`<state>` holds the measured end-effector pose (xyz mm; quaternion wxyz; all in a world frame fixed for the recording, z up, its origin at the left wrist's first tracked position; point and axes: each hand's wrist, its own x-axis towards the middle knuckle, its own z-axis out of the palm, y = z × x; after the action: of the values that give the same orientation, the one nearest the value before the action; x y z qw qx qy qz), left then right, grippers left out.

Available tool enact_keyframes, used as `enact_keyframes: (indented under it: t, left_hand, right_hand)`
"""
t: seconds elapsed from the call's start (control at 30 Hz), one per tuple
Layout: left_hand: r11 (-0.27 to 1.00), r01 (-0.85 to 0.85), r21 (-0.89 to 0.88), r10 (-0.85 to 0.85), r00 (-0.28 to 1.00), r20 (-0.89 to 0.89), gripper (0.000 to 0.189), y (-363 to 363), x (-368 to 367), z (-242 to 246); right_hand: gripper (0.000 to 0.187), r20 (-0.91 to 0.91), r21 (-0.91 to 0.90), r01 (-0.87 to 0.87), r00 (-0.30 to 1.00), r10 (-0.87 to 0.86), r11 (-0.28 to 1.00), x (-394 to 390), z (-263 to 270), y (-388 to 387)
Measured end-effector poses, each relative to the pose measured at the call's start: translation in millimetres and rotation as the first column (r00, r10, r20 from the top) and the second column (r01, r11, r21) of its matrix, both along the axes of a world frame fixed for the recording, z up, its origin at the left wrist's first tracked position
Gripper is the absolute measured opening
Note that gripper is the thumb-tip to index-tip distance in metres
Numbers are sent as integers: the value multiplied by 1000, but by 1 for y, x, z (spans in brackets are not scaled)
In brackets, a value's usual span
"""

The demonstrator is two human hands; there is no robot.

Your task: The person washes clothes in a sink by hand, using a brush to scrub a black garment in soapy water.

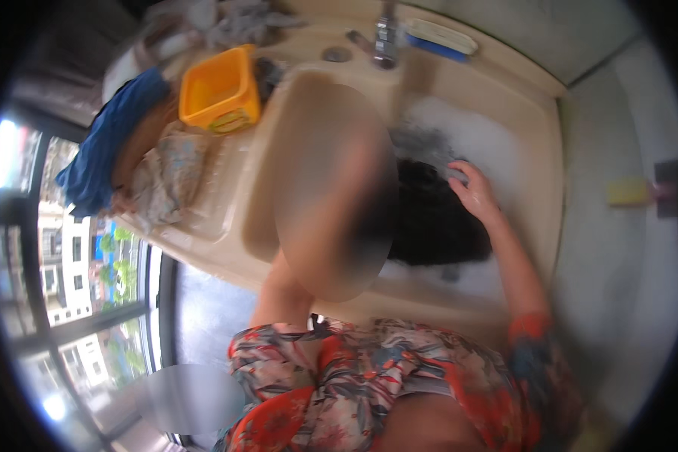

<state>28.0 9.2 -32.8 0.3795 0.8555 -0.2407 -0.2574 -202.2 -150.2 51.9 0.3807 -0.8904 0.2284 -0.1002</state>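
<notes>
A black cloth or garment [440,220] lies wet in the right basin of a beige laundry sink [542,226], with white suds [480,135] around it. My right hand [474,189] is over the cloth's upper right edge, its thumb and fingers curved and apart, with a small greyish patch between them that I cannot make out. My left hand [361,155] reaches over the divide between the basins; a blurred oval covers it, so its fingers and anything in them are hidden. Dark, rippled water or cloth shows above the black cloth.
A chrome faucet [384,42] stands at the back, beside a blue-and-white scrub brush [440,39]. On the left are a yellow plastic basket [220,90], a patterned cloth [175,169] on the ribbed washboard [220,186] and a blue cloth [113,141]. A tiled wall borders the right side.
</notes>
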Motion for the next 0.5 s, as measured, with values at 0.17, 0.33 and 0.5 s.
enact_keyframes:
  t: [0.17, 0.33, 0.5]
  left_hand:
    - [992, -123, -15, 117, 896, 428, 46, 38, -10, 123]
    - [929, -359, -87, 349, 776, 526, 34, 136, 42, 189]
    - [875, -261, 408, -142, 667, 731, 24, 193, 60, 197]
  right_hand:
    - [48, -260, 0, 106, 960, -103, 994, -84, 32, -28]
    - [73, -425, -2, 90, 902, -82, 996, -137, 57, -24]
    - [54, -461, -12, 131, 879, -121, 991, -126, 37, -33]
